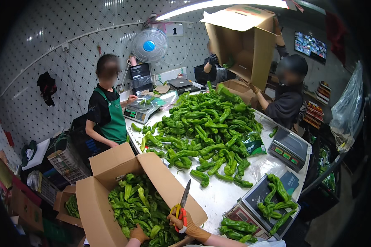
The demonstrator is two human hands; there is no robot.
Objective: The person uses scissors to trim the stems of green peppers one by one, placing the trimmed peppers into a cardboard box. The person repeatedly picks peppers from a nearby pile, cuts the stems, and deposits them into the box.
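My right hand (190, 224), in an orange-brown glove, grips scissors (184, 202) with red and yellow handles, blades pointing up. My left hand (138, 234), gloved alike, rests on green peppers (133, 200) inside an open cardboard box (95, 200); whether it grasps one cannot be told. Beyond the box, a large heap of green peppers (210, 120) covers much of the white table (204, 197). More peppers (276, 200) lie on a scale (247, 203) at the near right, with several peppers (238, 230) beside it.
A person in a green apron (113, 114) stands at the left by a scale (142, 112). Across the table, a person (289, 89) holds up a tipped cardboard box (244, 46); another person is partly hidden behind it. A further scale (288, 149) sits at the table's right edge.
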